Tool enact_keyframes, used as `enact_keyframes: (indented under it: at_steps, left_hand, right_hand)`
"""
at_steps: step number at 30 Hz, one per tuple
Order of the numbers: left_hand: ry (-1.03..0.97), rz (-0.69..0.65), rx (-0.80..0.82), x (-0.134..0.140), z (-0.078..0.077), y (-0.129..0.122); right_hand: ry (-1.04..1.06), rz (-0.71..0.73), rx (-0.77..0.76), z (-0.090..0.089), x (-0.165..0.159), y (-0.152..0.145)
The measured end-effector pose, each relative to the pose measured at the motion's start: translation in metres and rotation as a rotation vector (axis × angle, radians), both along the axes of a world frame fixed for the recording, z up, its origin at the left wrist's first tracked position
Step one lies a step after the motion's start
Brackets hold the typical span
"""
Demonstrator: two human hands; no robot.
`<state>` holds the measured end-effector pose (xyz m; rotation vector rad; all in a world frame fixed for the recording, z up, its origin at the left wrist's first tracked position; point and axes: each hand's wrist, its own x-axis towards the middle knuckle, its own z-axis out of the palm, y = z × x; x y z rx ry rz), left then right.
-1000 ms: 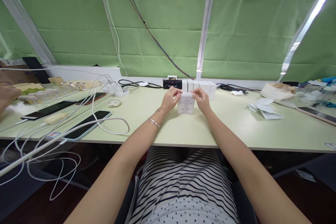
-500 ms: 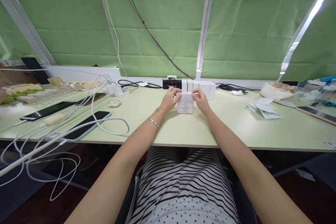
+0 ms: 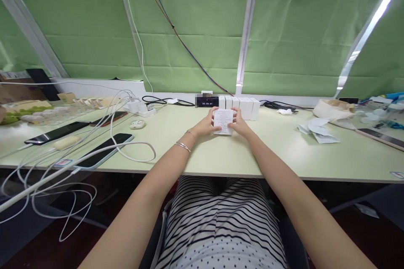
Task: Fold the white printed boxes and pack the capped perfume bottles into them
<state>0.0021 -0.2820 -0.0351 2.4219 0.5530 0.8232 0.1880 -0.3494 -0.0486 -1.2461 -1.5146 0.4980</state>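
A small white box (image 3: 223, 120) with fine printed text on the side facing me is held between both hands above the table. My left hand (image 3: 207, 123) grips its left edge, thumb on the printed face and fingers behind the side. On the opposite edge, my right hand (image 3: 239, 122) holds it the same way. Right behind it stands a row of similar white boxes (image 3: 249, 108). A phone (image 3: 206, 101) showing a timer leans at the left end of that row.
Several phones (image 3: 105, 151) and tangled white cables (image 3: 126, 145) lie on the left of the table (image 3: 221, 159). An earbud case (image 3: 137, 124) sits nearer the middle. On the right are crumpled white papers (image 3: 318, 130), a cloth bag (image 3: 333, 111) and another phone (image 3: 381, 136).
Both hands have shifted from pinching the box's top edge to gripping its left and right sides, thumbs now on the printed face. The box has tipped back slightly.
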Motion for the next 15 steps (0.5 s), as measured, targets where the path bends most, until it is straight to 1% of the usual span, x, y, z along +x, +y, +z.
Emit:
enact_keyframes:
  at_steps: [2, 5, 8, 10, 12, 14, 15]
  left_hand:
    - [0.005, 0.007, -0.008, 0.0, 0.0, 0.001]
    - [-0.011, 0.059, 0.003, 0.001, -0.001, 0.004]
    - [-0.031, 0.096, 0.001, -0.002, -0.002, 0.007]
    - [-0.002, 0.055, -0.036, -0.005, -0.003, 0.009]
    - [0.064, -0.015, -0.092, -0.009, -0.002, 0.01]
    - [0.127, -0.061, -0.139, -0.012, -0.003, 0.009]
    - [0.141, -0.063, -0.151, -0.012, -0.003, 0.009]
  right_hand:
    - [-0.013, -0.005, 0.008, -0.001, 0.001, 0.001]
    - [-0.046, -0.008, 0.022, -0.002, 0.0, 0.001]
    - [-0.088, 0.039, 0.011, -0.003, -0.004, 0.001]
    - [-0.12, 0.093, -0.026, -0.004, -0.007, 0.0]
    - [-0.174, 0.134, -0.084, -0.007, -0.009, 0.0]
    - [-0.251, 0.146, -0.135, -0.01, -0.009, 0.0]
    - [-0.294, 0.142, -0.153, -0.012, -0.009, 0.0]
